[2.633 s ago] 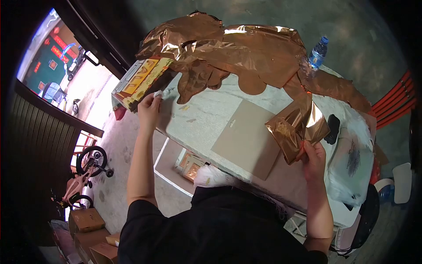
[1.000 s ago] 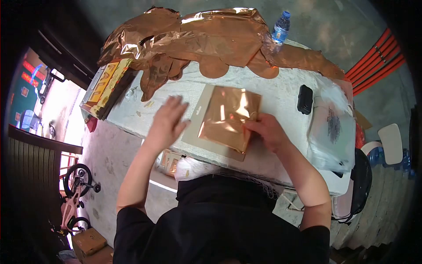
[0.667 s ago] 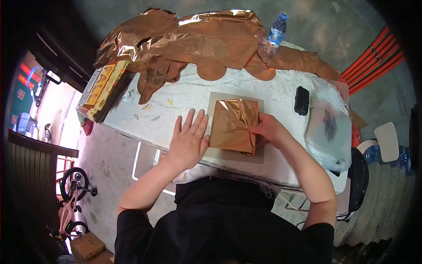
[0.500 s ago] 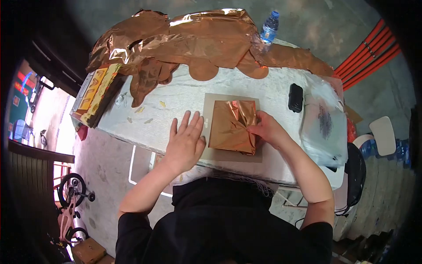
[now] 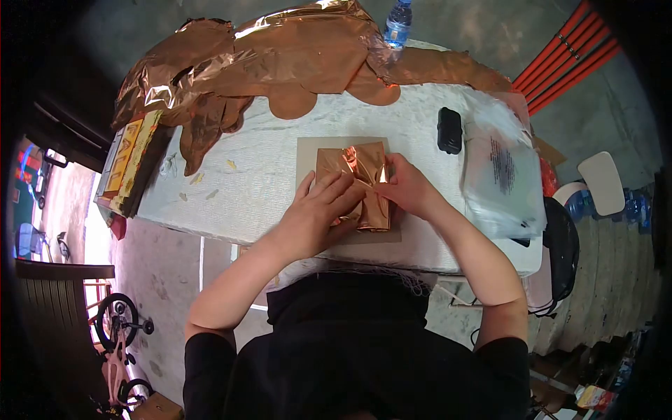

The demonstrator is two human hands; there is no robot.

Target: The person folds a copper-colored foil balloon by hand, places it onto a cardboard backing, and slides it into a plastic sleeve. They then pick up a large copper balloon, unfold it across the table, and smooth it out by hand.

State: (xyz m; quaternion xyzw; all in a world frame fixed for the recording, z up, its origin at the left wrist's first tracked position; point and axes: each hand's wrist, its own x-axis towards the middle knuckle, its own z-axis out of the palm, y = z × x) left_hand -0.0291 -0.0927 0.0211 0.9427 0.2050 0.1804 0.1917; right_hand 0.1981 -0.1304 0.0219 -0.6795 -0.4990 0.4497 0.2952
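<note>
Atop the board (image 5: 306, 157): foil (image 5: 376, 213), one piece, copper, creased, apparently folded, a rim of board showing past its edges.
Left hand (image 5: 318, 213): palm down across foil's left part, fingers loosely apart, nothing seen gripped; pressure cannot be told.
Right hand (image 5: 409, 189): thumb and fingers narrowed to a pinch on foil's right edge, creases gathered there.
Handling, as judged: thin stock, likely to hold wrinkles; pinch best kept light, left palm flat, strokes led away from the gathers, foil kept square to board.
Surround: table (image 5: 245, 171), white-covered; scraps (image 5: 231, 164), left; case (image 5: 449, 131), black, right; bag (image 5: 500, 168), clear plastic, beside case; sheets (image 5: 308, 66), copper, along far edge; bottle (image 5: 398, 26), by sheets; box (image 5: 129, 164), left end
</note>
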